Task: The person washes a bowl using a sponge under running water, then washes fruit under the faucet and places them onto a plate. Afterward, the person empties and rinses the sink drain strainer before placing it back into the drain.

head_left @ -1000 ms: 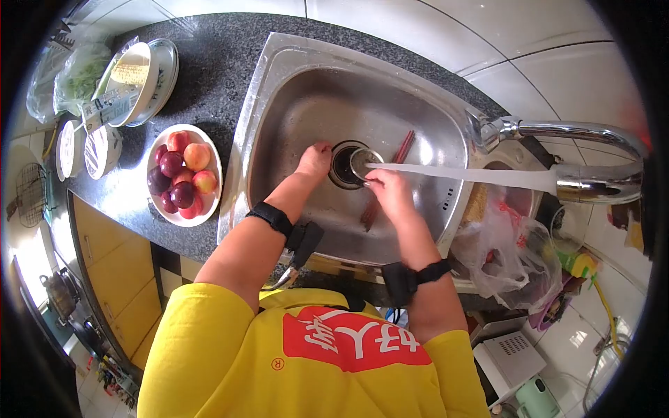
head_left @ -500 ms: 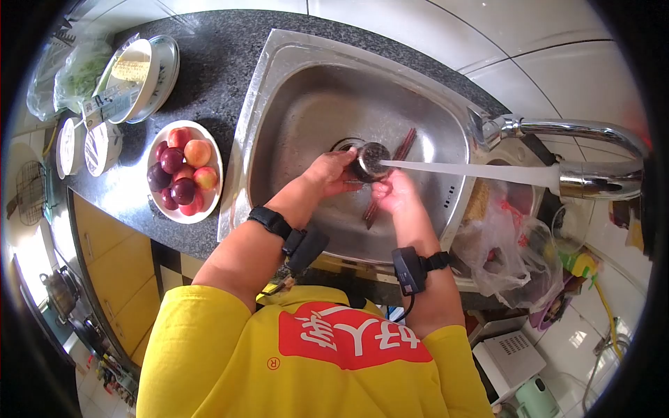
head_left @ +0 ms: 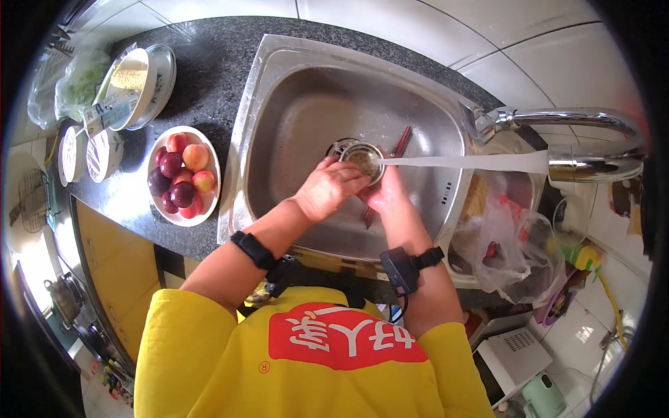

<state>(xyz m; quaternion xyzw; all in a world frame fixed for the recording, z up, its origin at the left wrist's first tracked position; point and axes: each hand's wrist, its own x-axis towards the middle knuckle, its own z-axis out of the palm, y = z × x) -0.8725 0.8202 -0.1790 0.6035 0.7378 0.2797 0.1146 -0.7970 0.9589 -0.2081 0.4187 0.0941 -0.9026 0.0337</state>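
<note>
A round metal strainer basket (head_left: 363,159) is held over the sink drain (head_left: 340,147), under a stream of water from the faucet (head_left: 592,163). My left hand (head_left: 330,188) lies against the strainer's near left side, its fingers bent together over the rim. From the right and below, my right hand (head_left: 385,189) grips the strainer, with some of its fingers hidden beneath it. Behind my right hand, dark red chopsticks (head_left: 403,141) lie on the floor of the metal sink (head_left: 293,104).
Left of the sink stands a white plate (head_left: 157,141) of plums and peaches. Bowls (head_left: 104,155), stacked plates (head_left: 167,83) and bagged greens (head_left: 80,87) are farther left. A plastic bag (head_left: 503,254) lies at the right.
The strainer has turned so that its open inside faces up under the water. My left hand, earlier apart from it, has moved right and now touches its rim.
</note>
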